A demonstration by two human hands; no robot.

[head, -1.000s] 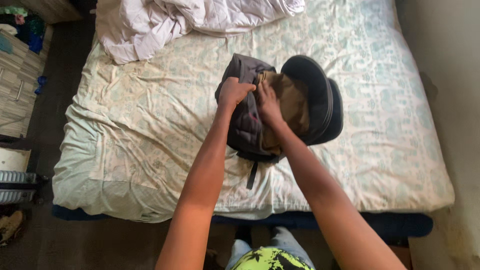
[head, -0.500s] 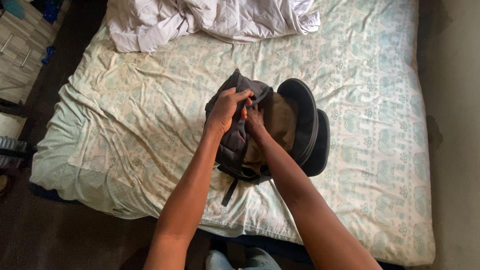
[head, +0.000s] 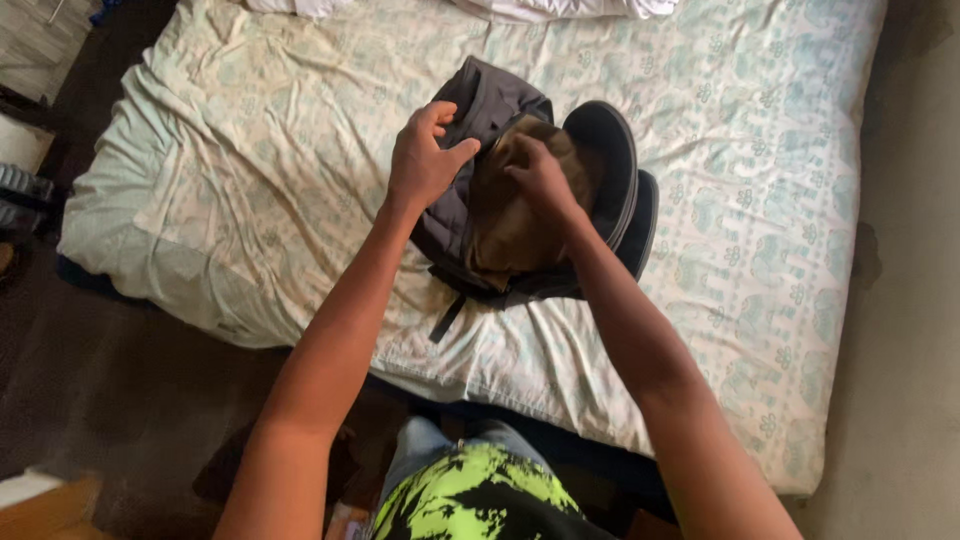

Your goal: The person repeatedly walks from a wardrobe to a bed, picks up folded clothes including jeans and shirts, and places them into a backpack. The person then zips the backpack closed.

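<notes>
Left hand (head: 425, 160) grips the backpack (head: 480, 110) flap; right hand (head: 540, 175) clutches brown cloth (head: 510, 230), which might snag on the opening.

A wide bed (head: 300, 180) fills most of the room, its pale sheet (head: 760, 200) printed with faint green motifs and creased all over, a rumpled white blanket (head: 560, 8) bunched at twelve o'clock. Dark floor (head: 110, 390) runs along nine and seven o'clock, with pale wooden furniture (head: 40, 40) at ten o'clock. A plain beige wall (head: 910, 300) stands at three o'clock, in soft daylight.
</notes>
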